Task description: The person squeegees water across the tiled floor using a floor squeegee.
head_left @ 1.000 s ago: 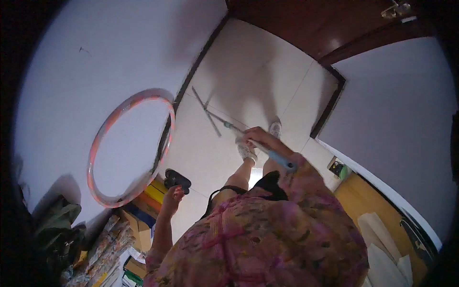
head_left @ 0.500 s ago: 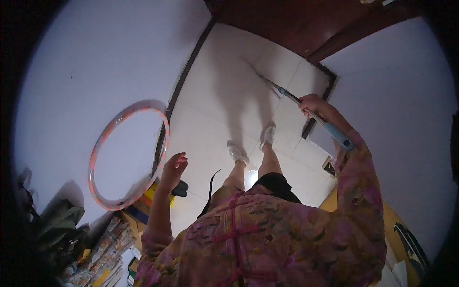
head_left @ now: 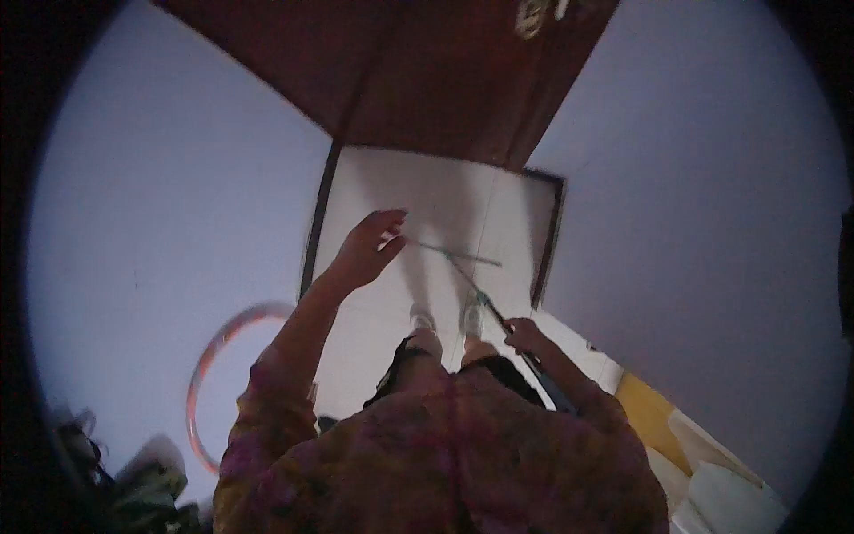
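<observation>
Obliquely, the pole [head_left: 495, 314] runs forward-left from the clasping right hand [head_left: 524, 336] to a crossbar [head_left: 476, 259], just beside the part-open left hand [head_left: 363, 253].

Pale bluish walls [head_left: 685, 231] flank a narrow light-tiled floor [head_left: 369, 329], edged by dark skirting [head_left: 321, 218]; a dark red-brown door [head_left: 436, 80] with a metal handle [head_left: 530, 16] closes the far end. The light is dim; soft shadows [head_left: 418, 271] fall across the tiles.
</observation>
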`<move>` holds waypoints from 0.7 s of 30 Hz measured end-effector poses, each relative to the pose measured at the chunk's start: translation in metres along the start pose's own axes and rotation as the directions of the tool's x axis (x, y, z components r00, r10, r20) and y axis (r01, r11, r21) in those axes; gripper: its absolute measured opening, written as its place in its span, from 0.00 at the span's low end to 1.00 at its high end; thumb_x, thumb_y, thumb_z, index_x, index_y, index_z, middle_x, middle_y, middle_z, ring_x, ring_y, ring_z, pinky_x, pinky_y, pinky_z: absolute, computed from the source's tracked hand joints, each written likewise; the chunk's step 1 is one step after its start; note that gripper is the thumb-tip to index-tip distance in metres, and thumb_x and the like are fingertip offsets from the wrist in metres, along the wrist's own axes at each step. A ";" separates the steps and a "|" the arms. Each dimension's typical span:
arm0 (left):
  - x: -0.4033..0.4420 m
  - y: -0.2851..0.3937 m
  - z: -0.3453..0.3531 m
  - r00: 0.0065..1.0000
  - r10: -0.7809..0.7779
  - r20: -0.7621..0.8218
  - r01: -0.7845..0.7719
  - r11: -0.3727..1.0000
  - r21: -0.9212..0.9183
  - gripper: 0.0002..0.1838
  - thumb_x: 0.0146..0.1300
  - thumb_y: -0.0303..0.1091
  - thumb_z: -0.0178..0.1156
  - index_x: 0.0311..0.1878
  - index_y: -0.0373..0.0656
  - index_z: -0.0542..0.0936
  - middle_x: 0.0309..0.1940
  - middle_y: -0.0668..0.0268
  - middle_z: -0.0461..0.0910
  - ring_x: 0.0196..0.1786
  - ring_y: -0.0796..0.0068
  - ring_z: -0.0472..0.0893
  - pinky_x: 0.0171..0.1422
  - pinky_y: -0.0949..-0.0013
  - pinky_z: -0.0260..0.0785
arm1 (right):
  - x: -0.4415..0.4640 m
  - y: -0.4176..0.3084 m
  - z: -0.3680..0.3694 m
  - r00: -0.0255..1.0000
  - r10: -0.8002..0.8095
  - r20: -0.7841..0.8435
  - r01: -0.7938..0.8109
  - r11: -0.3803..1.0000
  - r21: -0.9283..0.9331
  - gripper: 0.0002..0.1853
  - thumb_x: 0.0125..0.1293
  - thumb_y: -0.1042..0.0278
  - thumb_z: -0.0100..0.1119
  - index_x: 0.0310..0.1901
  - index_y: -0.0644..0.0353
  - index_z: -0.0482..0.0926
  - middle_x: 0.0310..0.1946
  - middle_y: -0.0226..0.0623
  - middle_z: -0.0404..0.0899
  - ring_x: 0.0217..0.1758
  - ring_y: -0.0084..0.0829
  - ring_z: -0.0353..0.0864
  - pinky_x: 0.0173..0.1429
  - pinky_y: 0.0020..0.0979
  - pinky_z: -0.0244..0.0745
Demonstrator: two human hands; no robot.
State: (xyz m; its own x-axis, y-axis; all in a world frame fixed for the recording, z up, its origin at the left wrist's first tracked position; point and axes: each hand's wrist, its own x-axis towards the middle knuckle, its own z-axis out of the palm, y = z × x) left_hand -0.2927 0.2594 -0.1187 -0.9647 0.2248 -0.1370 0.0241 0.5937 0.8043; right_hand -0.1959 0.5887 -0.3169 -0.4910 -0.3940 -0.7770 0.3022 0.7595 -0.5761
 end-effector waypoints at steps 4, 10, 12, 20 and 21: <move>0.128 0.052 0.005 0.937 0.341 -0.073 -0.313 0.915 0.256 0.23 0.52 0.32 0.54 0.53 0.40 0.63 0.50 0.56 0.63 0.50 0.64 0.67 0.53 0.65 0.61 | -0.004 -0.002 -0.006 0.993 0.016 -0.121 -0.029 0.994 -0.108 0.19 0.41 0.64 0.55 0.36 0.65 0.72 0.31 0.48 0.75 0.35 0.44 0.75 0.42 0.39 0.69; 0.268 0.158 -0.038 0.601 0.718 -0.350 -0.377 0.641 0.669 0.26 0.53 0.37 0.53 0.53 0.36 0.61 0.53 0.53 0.62 0.56 0.57 0.62 0.59 0.62 0.53 | -0.077 -0.022 0.002 0.921 0.243 -0.303 -0.107 0.908 0.405 0.27 0.45 0.65 0.59 0.49 0.59 0.66 0.20 0.37 0.74 0.17 0.27 0.73 0.23 0.29 0.71; 0.334 0.159 -0.043 0.754 0.573 -0.320 -0.222 0.681 0.698 0.25 0.54 0.39 0.52 0.52 0.36 0.62 0.51 0.54 0.64 0.54 0.57 0.63 0.58 0.62 0.54 | -0.079 -0.030 0.007 0.899 0.338 -0.278 -0.134 0.817 0.561 0.27 0.47 0.66 0.59 0.52 0.58 0.64 0.19 0.37 0.74 0.15 0.25 0.72 0.21 0.28 0.69; 0.459 0.061 -0.012 0.937 0.340 -0.081 -0.335 0.939 0.077 0.28 0.52 0.51 0.52 0.44 0.33 0.69 0.46 0.55 0.69 0.50 0.59 0.67 0.54 0.64 0.58 | -0.054 -0.048 0.043 0.849 0.465 -0.251 -0.055 0.550 0.833 0.28 0.50 0.68 0.58 0.54 0.60 0.62 0.19 0.35 0.74 0.16 0.21 0.70 0.19 0.24 0.66; 0.471 0.044 0.009 0.919 0.327 -0.222 -0.338 0.941 -0.015 0.28 0.52 0.51 0.52 0.44 0.33 0.70 0.45 0.55 0.70 0.49 0.59 0.68 0.53 0.65 0.58 | -0.057 -0.052 0.040 0.847 0.472 -0.244 -0.055 0.535 0.843 0.29 0.50 0.68 0.58 0.54 0.62 0.61 0.20 0.37 0.74 0.17 0.22 0.71 0.21 0.24 0.67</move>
State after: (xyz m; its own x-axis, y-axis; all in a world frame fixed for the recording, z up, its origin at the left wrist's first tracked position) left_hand -0.7434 0.3986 -0.1528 -0.9366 0.2290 0.2653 0.3451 0.4705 0.8121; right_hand -0.1508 0.5505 -0.2528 -0.4724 0.1508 -0.8684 0.8777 -0.0087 -0.4790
